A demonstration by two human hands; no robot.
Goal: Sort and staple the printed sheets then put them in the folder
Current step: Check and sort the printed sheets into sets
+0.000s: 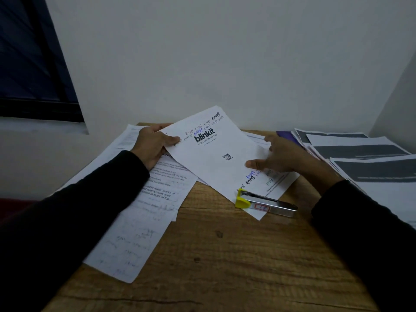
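A white printed sheet [213, 154] with a "blinkit" logo and a QR code is lifted at an angle over the wooden table [225, 255]. My left hand [154, 145] pinches its left edge, thumb on top. My right hand [281, 157] is at its right edge with the thumb lying on the sheet; the fingers are blurred. A silver stapler [267, 202] with a yellow end lies on the sheet's near corner. A purple folder [287, 136] shows partly behind my right hand, under papers.
More printed and handwritten sheets [148, 212] lie spread at the left under my left arm. A stack of sheets with dark grey bands [364, 158] lies at the right. White walls close off the back and right; a dark window [29, 59] is at the left.
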